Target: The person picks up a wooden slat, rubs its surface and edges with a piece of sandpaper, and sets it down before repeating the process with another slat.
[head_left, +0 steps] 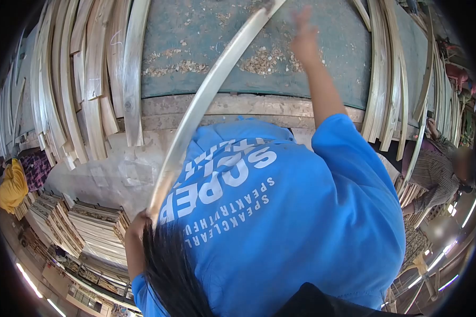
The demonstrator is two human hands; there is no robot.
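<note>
My left hand (136, 224) is closed around the lower end of a long, pale, curved wooden strip (203, 100). The strip arcs up across my blue printed shirt (280, 222) towards the far side of the green table top (195, 37). My right hand (304, 31) is stretched out over that table, blurred, fingers apart and holding nothing. It hovers just right of the strip's upper end, above scattered wood shavings (262, 61). Dark hair (169, 269) hangs over the shirt at the bottom.
Piles of similar curved strips lie on the table's left (84, 79) and right (388, 79). Stacked flat wood pieces (90, 227) sit lower left. A person in a striped shirt (433, 177) works at the right, and someone in yellow (10, 187) is at the left edge.
</note>
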